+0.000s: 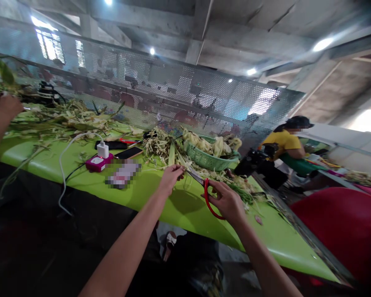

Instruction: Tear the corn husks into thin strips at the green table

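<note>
Concrete ceiling beams and a perforated metal screen fill the upper frame; below runs a long lime-green bench (179,206), littered with pale husks and stalks.

Centre of frame: right hand (227,202) holds red-handled scissors (207,194), fingers clenched through the loops, blades pointing up-left toward the left hand (170,177). Left fingers are pinched on a thin green stalk (176,159) at the blade tips; the stalk runs up toward the heap of trimmings. Whether the blades are parted or closed cannot be told at this size.

Judgement: the step in hand looks like snipping the stalk end, with the cut either about to be made or just being made. A next move would call for the left pinch to hold the stalk steady across the blades while the right hand squeezes.

Just beyond the hands: green plastic basket (204,160) holding yellowish husked pieces, touching the loose trimmings (157,146) beside it.

Left of centre on the bench: dark phone (129,153), a second black device (111,144), white charger plug (103,150) seated on a magenta box (96,163), white cable (63,165) trailing off the bench edge.

Upper left: large husk pile (64,117), and another person's hand (4,105) at the frame edge.

Right side: a co-worker in a yellow shirt (282,140), seated; a red rounded object (343,227) lower right.
</note>
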Demonstrator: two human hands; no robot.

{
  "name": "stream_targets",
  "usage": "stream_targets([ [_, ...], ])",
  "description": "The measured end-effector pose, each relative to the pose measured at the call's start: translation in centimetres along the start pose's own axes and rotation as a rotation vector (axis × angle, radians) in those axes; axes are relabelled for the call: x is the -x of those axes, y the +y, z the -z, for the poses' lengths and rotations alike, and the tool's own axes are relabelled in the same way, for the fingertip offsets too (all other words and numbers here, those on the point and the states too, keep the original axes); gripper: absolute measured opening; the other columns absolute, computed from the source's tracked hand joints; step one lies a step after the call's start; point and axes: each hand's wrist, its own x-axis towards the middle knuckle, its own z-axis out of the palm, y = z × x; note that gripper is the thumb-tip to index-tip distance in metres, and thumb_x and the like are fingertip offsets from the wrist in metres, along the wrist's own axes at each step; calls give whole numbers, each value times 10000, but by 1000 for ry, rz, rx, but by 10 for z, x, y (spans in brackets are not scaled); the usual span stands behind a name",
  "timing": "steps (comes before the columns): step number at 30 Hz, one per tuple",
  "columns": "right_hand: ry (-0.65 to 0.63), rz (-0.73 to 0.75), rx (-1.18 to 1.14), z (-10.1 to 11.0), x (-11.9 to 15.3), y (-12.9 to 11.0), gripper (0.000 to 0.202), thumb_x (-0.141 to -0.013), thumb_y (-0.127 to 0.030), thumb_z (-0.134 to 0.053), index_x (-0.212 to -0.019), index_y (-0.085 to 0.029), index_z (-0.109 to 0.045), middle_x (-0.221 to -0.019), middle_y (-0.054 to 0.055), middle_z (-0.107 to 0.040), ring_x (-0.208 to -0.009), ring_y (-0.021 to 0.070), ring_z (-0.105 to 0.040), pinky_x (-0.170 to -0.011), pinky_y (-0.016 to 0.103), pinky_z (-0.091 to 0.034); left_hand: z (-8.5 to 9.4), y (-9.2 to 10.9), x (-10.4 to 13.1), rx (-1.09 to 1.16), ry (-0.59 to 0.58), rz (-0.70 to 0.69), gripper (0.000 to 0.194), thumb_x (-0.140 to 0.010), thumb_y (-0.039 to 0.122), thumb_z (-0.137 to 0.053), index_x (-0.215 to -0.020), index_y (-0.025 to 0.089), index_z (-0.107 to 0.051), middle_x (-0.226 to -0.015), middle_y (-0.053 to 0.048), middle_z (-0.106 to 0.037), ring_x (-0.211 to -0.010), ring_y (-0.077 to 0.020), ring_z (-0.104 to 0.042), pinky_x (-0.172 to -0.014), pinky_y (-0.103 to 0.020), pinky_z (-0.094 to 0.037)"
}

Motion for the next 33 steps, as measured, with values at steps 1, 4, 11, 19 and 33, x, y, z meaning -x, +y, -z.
stream_targets([
  [1,7,6,7,-1,0,0,403,-786,-376,-625,-1168,-248,-615,-838,31,-640,-637,155,-576,-584,244,-429,0,1,1,-13,-6,-2,188,-669,306,-662,-767,147,-639,-684,-13,-589,-566,-84,-503,-569,-230,-365],
  [4,7,25,4,-4,0,1,413,-785,-395,-624,-1171,-249,-615,-827,31,-644,-652,161,-587,-591,246,-434,-2,2,2,-39,-11,-8,184,-662,301,-672,-763,151,-640,-692,-10,-597,-567,-86,-505,-589,-239,-372],
  [11,3,7,-25,-8,-2,-1,391,-786,-350,-626,-1162,-246,-622,-976,45,-681,-757,187,-640,-676,269,-474,-2,0,1,-53,-34,-28,216,-661,333,-682,-761,149,-633,-685,-13,-599,-577,-90,-511,-587,-234,-370],
  [19,18,-36,-206,-19,1,5,395,-751,-404,-665,-1101,-222,-662,-1039,48,-703,-877,233,-660,-785,307,-499,-4,7,5,-74,1,-17,205,-656,331,-696,-729,149,-636,-676,-18,-595,-578,-95,-501,-581,-235,-382],
  [33,-152,-351,228,-8,4,44,431,-779,-338,-549,-1198,-254,-604,-1061,71,-695,-838,243,-652,-633,276,-436,3,-2,-4,251,-20,52,199,-722,201,-581,-881,131,-678,-811,-60,-678,-596,-90,-577,-539,-200,-419],
])
